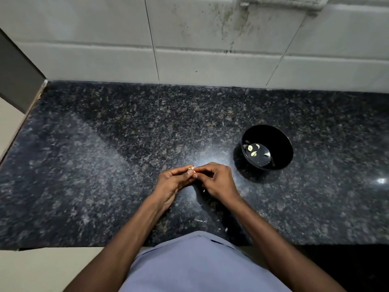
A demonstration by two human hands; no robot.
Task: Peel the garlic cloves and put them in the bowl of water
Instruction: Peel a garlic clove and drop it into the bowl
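Item: garlic clove (191,168), small, pale, with a brownish papery tip showing, sitting between both sets of fingertips above the dark granite counter (105,165). The left hand (170,184) is pinching it; the right hand (216,180) is pinching at its skin, fingers curled. Item: black bowl (280,144) of water, standing to the right, holding several peeled cloves (252,150) (four or five, hard to count). Judging by this, peeling is partway along; no unpeeled stock is showing.

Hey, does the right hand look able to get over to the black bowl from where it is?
Probably yes. The right hand sits just left of the black bowl, with only bare countertop between. Its fingers, though, are pinching the garlic clove together with the left hand.
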